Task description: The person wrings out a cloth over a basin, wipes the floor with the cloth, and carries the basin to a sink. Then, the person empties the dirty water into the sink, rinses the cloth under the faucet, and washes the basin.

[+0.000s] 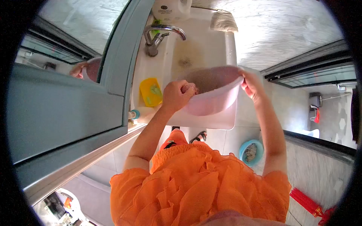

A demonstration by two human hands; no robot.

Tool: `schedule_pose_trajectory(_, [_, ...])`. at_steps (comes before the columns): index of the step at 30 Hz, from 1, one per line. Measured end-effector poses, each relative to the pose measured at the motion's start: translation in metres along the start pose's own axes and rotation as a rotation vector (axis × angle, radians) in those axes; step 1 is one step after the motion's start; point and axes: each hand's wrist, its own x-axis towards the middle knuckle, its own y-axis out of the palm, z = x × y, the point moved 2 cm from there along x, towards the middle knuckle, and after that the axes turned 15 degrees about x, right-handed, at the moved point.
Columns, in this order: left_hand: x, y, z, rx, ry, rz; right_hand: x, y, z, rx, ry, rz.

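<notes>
Two bare hands work at a white sink: the left grip curls over the near-left rim of a pale pink basin, its fingers bent inward, while the right grip pinches the opposite side, thumb and fingers closed about the lip. The basin sits over the near end of the sink, tilted with its mouth away from the wearer; whether its base touches the sink cannot be told. Thin-walled and apparently plastic, it is probably light in itself, fairly stiff and slippery when wet, any load inside being hard to judge; the rim, taken on opposite sides, looks the surest hold. Beyond it, brownish residue marks the sink floor near a chrome faucet. A yellow dish lies left of the left grip, and a white jug stands behind the faucet. Below, a blue tub rests on the floor beside the wearer, dressed in an orange top.
</notes>
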Motion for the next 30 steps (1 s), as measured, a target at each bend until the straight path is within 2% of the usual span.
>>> schedule_pose_trajectory(3, [-0.007, 0.013, -0.003, -0.271, -0.099, -0.115, 0.026, 0.01, 0.029, -0.142, -0.099, 0.156])
schedule_pose_trajectory(6, [-0.007, 0.057, 0.01, -0.463, -0.163, -0.187, 0.03, 0.043, 0.057, -0.423, -0.237, 0.111])
schedule_pose_trajectory(9, [-0.002, 0.083, 0.011, -0.385, -0.184, -0.132, 0.01, 0.077, 0.066, -0.728, -0.545, 0.249])
schedule_pose_trajectory(12, [0.006, 0.11, 0.01, -0.716, -0.076, -0.113, -0.016, 0.109, 0.06, -0.944, -1.023, 0.304])
schedule_pose_trajectory(13, [0.011, 0.12, 0.013, -0.809, -0.062, -0.08, -0.019, 0.117, 0.057, -1.064, -1.096, 0.256])
schedule_pose_trajectory(15, [0.018, 0.13, 0.013, -0.998, -0.033, -0.011, -0.027, 0.127, 0.053, -1.107, -1.128, 0.261])
schedule_pose_trajectory(19, [0.024, 0.12, -0.003, -0.997, 0.003, 0.0, -0.042, 0.133, 0.052, -1.187, -1.078, 0.244])
schedule_pose_trajectory(21, [0.024, 0.105, -0.015, -1.06, -0.039, 0.066, -0.041, 0.13, 0.054, -1.155, -1.169, 0.258])
schedule_pose_trajectory(25, [0.024, 0.091, -0.031, -1.006, 0.05, 0.01, -0.039, 0.119, 0.058, -1.056, -1.318, 0.265])
schedule_pose_trajectory(27, [0.028, 0.093, -0.038, -0.992, 0.049, -0.041, -0.035, 0.112, 0.054, -0.974, -1.269, 0.252])
schedule_pose_trajectory(30, [0.038, 0.1, -0.037, -0.802, 0.169, -0.197, -0.03, 0.103, 0.046, -0.904, -1.191, 0.21])
